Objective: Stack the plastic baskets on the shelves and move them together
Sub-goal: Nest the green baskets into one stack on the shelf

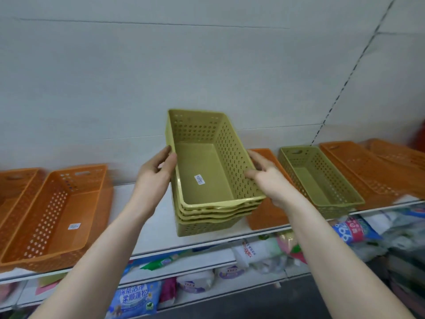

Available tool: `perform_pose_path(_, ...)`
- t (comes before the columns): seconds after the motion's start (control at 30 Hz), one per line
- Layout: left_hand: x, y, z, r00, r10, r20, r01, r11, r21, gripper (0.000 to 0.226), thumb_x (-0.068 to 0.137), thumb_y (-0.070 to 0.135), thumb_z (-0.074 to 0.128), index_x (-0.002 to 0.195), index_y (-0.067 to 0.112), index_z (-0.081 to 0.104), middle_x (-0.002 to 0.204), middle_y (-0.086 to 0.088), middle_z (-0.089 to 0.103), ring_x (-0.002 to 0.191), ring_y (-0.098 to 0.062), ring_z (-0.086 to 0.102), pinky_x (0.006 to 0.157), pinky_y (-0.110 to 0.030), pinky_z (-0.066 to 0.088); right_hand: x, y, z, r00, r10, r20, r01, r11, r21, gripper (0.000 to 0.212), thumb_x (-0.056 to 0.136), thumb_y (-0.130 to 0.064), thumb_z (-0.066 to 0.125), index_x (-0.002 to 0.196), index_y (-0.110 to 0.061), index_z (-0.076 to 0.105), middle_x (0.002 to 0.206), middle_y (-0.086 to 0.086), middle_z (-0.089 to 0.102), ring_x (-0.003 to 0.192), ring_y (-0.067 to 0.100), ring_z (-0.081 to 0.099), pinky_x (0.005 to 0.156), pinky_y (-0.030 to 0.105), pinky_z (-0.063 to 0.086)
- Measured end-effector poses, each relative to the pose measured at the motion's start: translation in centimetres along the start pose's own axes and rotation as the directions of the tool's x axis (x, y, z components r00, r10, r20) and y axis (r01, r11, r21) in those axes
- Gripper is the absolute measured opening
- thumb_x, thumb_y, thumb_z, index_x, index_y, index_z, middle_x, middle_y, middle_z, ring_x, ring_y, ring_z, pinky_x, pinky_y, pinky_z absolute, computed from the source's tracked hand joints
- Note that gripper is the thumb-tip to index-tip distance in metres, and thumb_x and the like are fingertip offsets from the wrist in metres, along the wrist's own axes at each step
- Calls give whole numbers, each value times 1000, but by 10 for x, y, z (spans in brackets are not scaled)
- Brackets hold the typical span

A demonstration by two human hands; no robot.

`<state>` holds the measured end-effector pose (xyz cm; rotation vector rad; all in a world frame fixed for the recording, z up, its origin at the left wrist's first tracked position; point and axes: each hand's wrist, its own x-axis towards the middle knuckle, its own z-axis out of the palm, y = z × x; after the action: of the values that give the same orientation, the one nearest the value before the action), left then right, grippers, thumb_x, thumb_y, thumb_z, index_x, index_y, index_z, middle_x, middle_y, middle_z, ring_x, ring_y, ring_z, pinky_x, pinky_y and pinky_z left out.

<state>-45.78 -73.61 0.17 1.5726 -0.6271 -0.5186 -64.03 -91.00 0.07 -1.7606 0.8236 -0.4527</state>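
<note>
A stack of several nested green perforated baskets (207,180) sits tilted at the middle of the white shelf (161,231), a white label on the top one's floor. My left hand (154,178) grips the stack's left wall, and my right hand (266,178) grips its right wall. A single green basket (319,180) stands on the shelf just to the right. An orange basket (264,215) is partly hidden behind my right hand and the stack.
Orange baskets (57,215) stand at the left of the shelf, and more orange baskets (368,171) lie at the far right. A white back panel rises behind. Packaged goods (135,300) fill the lower shelves.
</note>
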Motion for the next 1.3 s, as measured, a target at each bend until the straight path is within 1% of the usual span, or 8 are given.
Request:
perform_pose_path(0.1, 6, 32, 58, 996, 76, 45, -76, 997, 8, 56, 88, 47, 56, 139, 23, 53, 129, 5, 65, 109, -8, 65, 102, -41, 49, -7, -4, -67, 996, -46, -78, 48, 999, 16, 53, 92, 1, 49, 135, -28, 49, 111, -12, 65, 90, -3, 65, 72, 15, 53)
perform_pose_path(0.27, 14, 56, 175, 970, 167, 176, -163, 986, -34, 52, 94, 39, 53, 142, 21, 47, 136, 1, 61, 109, -9, 65, 98, -41, 52, -19, 12, -188, 964, -126, -233, 114, 991, -68, 57, 89, 2, 50, 139, -26, 49, 116, -3, 67, 98, 20, 68, 84, 38, 56)
perform_pose_path(0.47, 16, 48, 298, 933, 197, 302, -160, 977, -145, 46, 99, 29, 46, 144, 21, 45, 140, 4, 56, 125, -12, 57, 103, -37, 48, -21, 55, -297, 895, -132, -427, 91, 989, -115, 55, 82, -2, 53, 127, -34, 57, 110, -7, 70, 100, 18, 68, 91, 44, 54)
perform_pose_path(0.57, 22, 21, 329, 935, 210, 287, -248, 963, 104, 43, 100, 30, 46, 142, 23, 47, 142, 3, 54, 129, -14, 52, 107, -34, 42, -16, 76, -327, 863, -83, -498, 42, 995, -93, 51, 84, 4, 51, 119, -33, 58, 106, -3, 70, 101, 23, 67, 94, 47, 53)
perform_pose_path(0.7, 22, -40, 342, 861, 156, 484, -450, 679, 580, 55, 96, 34, 52, 146, 16, 41, 149, -12, 45, 135, -27, 44, 109, -36, 37, -4, 103, -343, 841, 1, -542, -14, 1000, -20, 56, 86, 9, 49, 132, -22, 55, 115, 6, 66, 103, 23, 64, 96, 47, 52)
perform_pose_path(1.0, 5, -123, 346, 730, 11, 684, -605, 476, 638, 79, 93, 40, 52, 155, 14, 10, 164, -8, 9, 148, -26, 23, 117, -36, 29, 28, 137, -325, 905, 48, -422, -80, 995, -57, 50, 92, 7, 50, 135, -17, 53, 116, 6, 64, 102, 22, 61, 92, 38, 51)
perform_pose_path(1.17, -10, -128, 347, 816, 2, 578, -524, 425, 738, 78, 97, 48, 40, 155, 11, 4, 164, -5, 0, 119, -28, 60, 89, -39, 54, 37, 159, -314, 934, 173, -314, -221, 967, -124, 48, 95, -2, 50, 138, -22, 51, 122, 6, 65, 106, 25, 62, 93, 40, 51)
perform_pose_path(1.3, -19, -118, 343, 863, -70, 500, -463, 289, 838, 78, 97, 56, 31, 155, 16, -2, 161, -2, 22, 88, -27, 70, 67, -39, 57, 37, 168, -306, 949, 196, -246, -253, 940, -227, 45, 99, -7, 46, 142, -19, 45, 130, 4, 60, 116, 25, 59, 98, 41, 48)
